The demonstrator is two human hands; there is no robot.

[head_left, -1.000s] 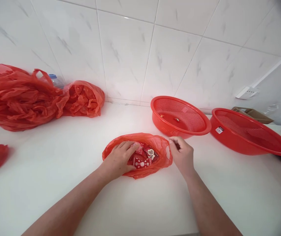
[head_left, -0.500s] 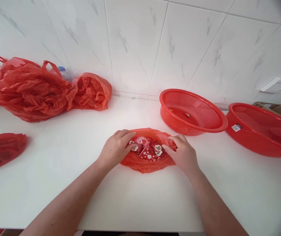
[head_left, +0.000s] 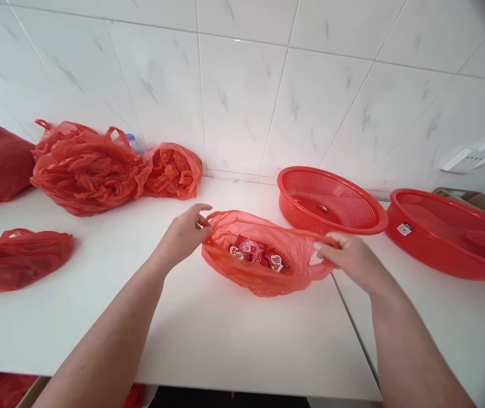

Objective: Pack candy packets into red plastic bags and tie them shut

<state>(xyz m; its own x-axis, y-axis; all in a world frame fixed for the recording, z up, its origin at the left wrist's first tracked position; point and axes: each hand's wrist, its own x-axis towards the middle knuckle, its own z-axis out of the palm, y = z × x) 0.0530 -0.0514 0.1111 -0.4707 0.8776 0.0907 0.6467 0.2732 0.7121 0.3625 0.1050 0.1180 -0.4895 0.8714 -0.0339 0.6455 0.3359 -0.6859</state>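
Left hand (head_left: 184,233): thumb and fingers pinched on the left rim of the open red bag (head_left: 249,276), forefinger poking out past the grip. Right hand (head_left: 355,258): closed on the handle at the bag's other end, thumb on the near side, handle loop visible just left of the thumb.

Bag sits between the two hands on the white surface (head_left: 242,345), mouth up and spread wide. Red printed packets (head_left: 253,249) lie inside, below and between the hands; fine print too small to read.

Just beyond the right hand: perforated red basin (head_left: 331,225), a few small bits in its bottom. Further right of that hand: second red basin (head_left: 455,258), white label (head_left: 405,229) on its side. Cardboard box (head_left: 478,202) behind it, partly hidden.

Left of the left hand, well apart: tied-looking red bag (head_left: 21,260), lying low. Beyond the left hand, near the tiled wall (head_left: 242,102): small bag stuffed with red plastic (head_left: 172,173), then a bigger crumpled bundle (head_left: 87,175), blue-capped bottle (head_left: 134,141) partly hidden behind.
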